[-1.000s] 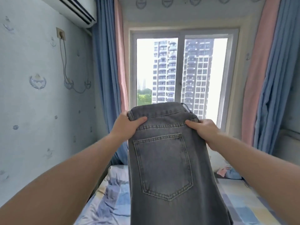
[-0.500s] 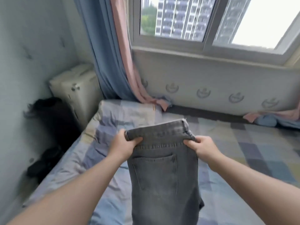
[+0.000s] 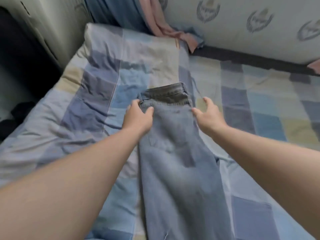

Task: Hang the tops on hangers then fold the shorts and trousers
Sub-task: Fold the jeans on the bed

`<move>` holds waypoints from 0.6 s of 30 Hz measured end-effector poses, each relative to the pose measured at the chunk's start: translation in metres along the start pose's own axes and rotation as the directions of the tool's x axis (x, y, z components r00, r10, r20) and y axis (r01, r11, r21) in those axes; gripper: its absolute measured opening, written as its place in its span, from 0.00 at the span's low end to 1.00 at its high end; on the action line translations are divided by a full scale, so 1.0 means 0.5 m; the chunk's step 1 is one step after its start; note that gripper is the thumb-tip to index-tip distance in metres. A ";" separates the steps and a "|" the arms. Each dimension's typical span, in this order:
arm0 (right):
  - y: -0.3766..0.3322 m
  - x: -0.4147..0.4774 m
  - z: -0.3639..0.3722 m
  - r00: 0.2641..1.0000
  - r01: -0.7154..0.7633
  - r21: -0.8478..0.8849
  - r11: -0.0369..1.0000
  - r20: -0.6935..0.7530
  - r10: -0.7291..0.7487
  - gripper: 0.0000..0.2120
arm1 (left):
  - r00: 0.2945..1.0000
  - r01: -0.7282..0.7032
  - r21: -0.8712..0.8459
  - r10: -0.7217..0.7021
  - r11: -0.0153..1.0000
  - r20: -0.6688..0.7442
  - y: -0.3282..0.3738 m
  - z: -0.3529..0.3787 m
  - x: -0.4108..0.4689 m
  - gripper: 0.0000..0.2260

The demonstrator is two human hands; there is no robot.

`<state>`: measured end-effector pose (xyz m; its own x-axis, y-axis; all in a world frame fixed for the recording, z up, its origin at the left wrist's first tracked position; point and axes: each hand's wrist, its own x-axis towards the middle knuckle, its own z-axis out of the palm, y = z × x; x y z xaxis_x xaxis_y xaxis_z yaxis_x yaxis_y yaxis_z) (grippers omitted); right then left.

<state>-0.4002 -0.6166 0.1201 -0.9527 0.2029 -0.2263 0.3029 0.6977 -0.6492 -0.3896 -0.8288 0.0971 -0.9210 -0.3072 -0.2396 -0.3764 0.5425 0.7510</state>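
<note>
The left hand was at the left edge of the waistband of the jeans. Its thumb lay on top of the denim and its curled fingers met the edge at a belt loop, pinching the cloth there. The right hand was spread, its fingers apart and relaxed. Its thumb tip touched the right edge of the jeans just below the waistband, and its other fingers were over the bed, gripping nothing.

The jeans lay flat on the bed between the two hands. The waistband was beyond the fingertips and the legs ran back under the forearms toward the person.

Motion blur softened the whole view. Whether the left fingertips passed beneath the cloth could not be told. The lower legs of the jeans were cut off by the bottom of the frame.

Checked sheet lay bare to the outside of each hand. Beyond the fingertips, the bed ended at a patterned wall, with a dark gap along its foot. A blue and pink curtain trailed onto the far corner. To the left of the left hand, the bed edge dropped to a dark object.
</note>
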 end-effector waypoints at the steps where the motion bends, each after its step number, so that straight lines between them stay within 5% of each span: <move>1: 0.025 -0.029 0.029 0.999 0.012 -0.029 0.999 0.051 -0.010 0.32 | 0.999 -0.012 0.047 0.010 0.999 0.049 -0.032 0.019 -0.029 0.26; 8: 0.173 -0.218 0.113 0.962 -0.068 -0.280 0.958 0.237 0.137 0.31 | 0.960 -0.112 0.320 0.019 0.941 0.280 -0.196 0.095 -0.251 0.33; 18: 0.334 -0.483 0.063 0.917 -0.116 -0.305 0.945 0.334 0.220 0.30 | 0.930 -0.037 0.244 -0.056 0.969 0.364 -0.286 0.120 -0.630 0.34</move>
<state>-0.1188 -0.5705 0.0436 -0.7978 0.1101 -0.5928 0.3884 0.8458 -0.3657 -0.0515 -0.7627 0.0282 -0.8716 -0.0312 -0.4893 -0.3555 0.7275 0.5868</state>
